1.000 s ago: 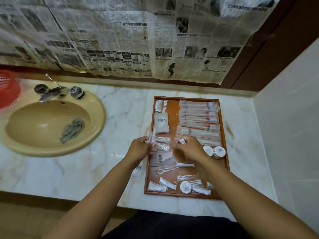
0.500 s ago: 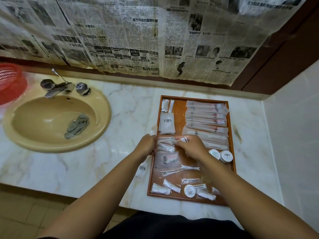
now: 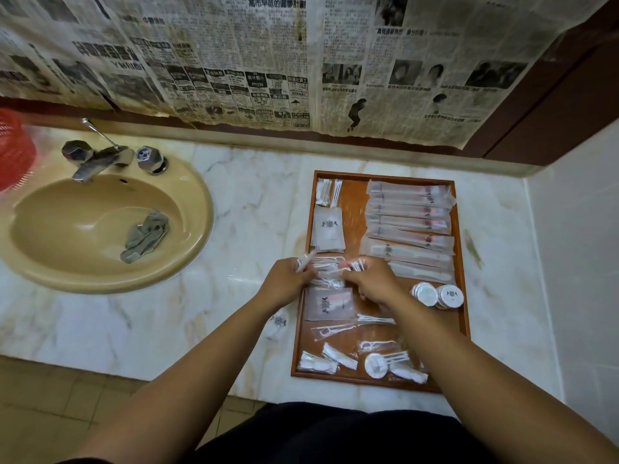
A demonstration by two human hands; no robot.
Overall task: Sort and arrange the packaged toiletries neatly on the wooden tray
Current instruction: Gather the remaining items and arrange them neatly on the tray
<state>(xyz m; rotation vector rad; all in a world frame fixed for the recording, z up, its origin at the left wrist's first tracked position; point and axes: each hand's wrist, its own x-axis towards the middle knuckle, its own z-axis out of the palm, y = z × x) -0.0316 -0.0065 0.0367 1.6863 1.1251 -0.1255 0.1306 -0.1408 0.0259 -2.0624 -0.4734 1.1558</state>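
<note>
Tray: wooden tray on the marble counter, roughly 3 o'clock from the sink.
Left: left hand is over the tray's 9 o'clock edge, fingers curled, pinching a clear packet of white sticks.
Right: right hand is mid-tray, just beside the left one, gripping another tiny packet.
Long sachets: stacked in a column at 1 to 2 o'clock.
Round tubs: a pair at 4 o'clock, touching.
Loose packets: scattered around 6 o'clock.
Stray: one round packet sits off the tray at 8 o'clock, on the marble.

Dim warm light, wide-angle edge bend, slight blur, glare on counter
</note>
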